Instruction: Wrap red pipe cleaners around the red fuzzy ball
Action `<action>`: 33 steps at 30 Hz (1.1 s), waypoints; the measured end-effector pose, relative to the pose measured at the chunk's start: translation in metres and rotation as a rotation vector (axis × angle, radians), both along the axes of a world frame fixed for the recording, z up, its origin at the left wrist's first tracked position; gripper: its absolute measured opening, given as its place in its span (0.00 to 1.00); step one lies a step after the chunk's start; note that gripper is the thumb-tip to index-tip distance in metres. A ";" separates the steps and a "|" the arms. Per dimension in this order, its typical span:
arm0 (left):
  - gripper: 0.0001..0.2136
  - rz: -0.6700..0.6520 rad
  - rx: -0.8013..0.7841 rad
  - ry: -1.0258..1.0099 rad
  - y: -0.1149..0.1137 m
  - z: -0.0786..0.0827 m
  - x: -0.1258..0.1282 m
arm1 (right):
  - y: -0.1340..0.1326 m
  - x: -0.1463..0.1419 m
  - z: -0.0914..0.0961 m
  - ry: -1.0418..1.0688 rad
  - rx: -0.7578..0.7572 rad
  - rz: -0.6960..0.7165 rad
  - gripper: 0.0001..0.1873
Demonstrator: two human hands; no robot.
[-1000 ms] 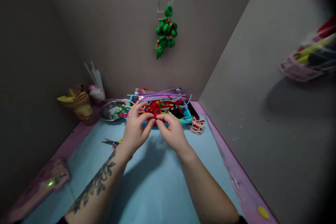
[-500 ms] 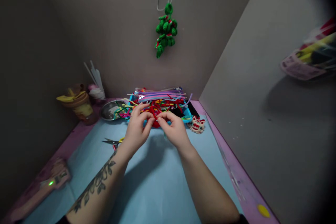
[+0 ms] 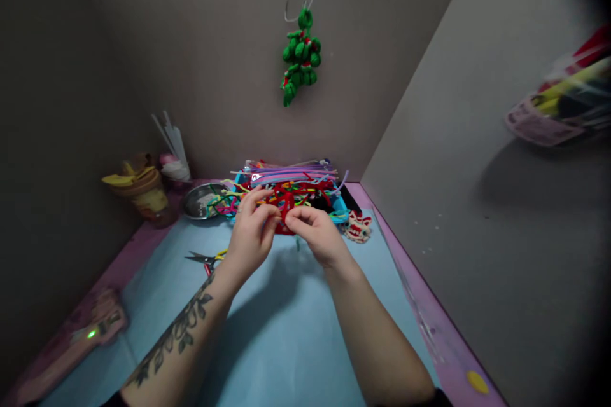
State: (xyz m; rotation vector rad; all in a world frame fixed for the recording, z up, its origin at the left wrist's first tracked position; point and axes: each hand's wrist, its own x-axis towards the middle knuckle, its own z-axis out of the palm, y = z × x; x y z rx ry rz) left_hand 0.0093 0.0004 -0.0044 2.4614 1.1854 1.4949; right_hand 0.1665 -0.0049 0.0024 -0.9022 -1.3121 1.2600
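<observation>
Above the front edge of a blue tray [image 3: 342,208] full of coloured pipe cleaners, both hands pinch a bent red pipe cleaner [image 3: 286,205]. My left hand [image 3: 252,227] is closed on its left side, thumb against index finger. My right hand [image 3: 316,233] grips the right side close by, fingertips nearly meeting the left ones. The fingers and the red stems behind partly hide the shape of the piece. A small teal-green strand [image 3: 298,243] hangs just below the hands. Scissors [image 3: 205,259] lie left of my left wrist.
A pink glue gun [image 3: 98,327] with a green light lies at left. Behind it stand a metal bowl [image 3: 195,202] and a yellow-brown pot [image 3: 150,194]. A red-and-white face ornament [image 3: 358,227] lies right of the tray. A green ornament [image 3: 301,57] hangs from a wire hook.
The red piece has turned slightly between my fingertips and shows more. My right hand has shifted a little lower and its fingers have curled in. My left hand stays nearly in place.
</observation>
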 end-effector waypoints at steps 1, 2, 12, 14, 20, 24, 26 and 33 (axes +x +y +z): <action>0.04 -0.005 0.005 0.008 0.000 0.000 0.000 | 0.000 0.000 0.001 0.015 -0.021 0.036 0.11; 0.04 -0.011 0.003 0.014 0.000 0.000 -0.001 | -0.001 0.000 0.002 0.026 -0.035 0.064 0.12; 0.05 -0.041 -0.082 0.021 0.001 0.006 -0.006 | -0.004 -0.001 -0.001 -0.081 0.020 0.069 0.09; 0.05 -0.069 -0.098 0.018 0.000 0.007 -0.006 | -0.004 -0.001 -0.001 -0.109 0.044 0.040 0.07; 0.05 -0.116 -0.105 0.009 -0.001 0.009 -0.006 | -0.004 0.000 0.002 -0.104 0.079 0.058 0.08; 0.06 -0.137 -0.092 0.011 -0.003 0.010 -0.008 | -0.005 0.001 0.003 -0.084 0.078 0.092 0.09; 0.06 -0.143 -0.089 0.015 -0.003 0.011 -0.009 | -0.005 0.001 0.004 -0.079 0.073 0.104 0.09; 0.06 -0.159 -0.073 0.028 -0.006 0.013 -0.009 | -0.007 0.002 0.003 -0.106 0.078 0.071 0.13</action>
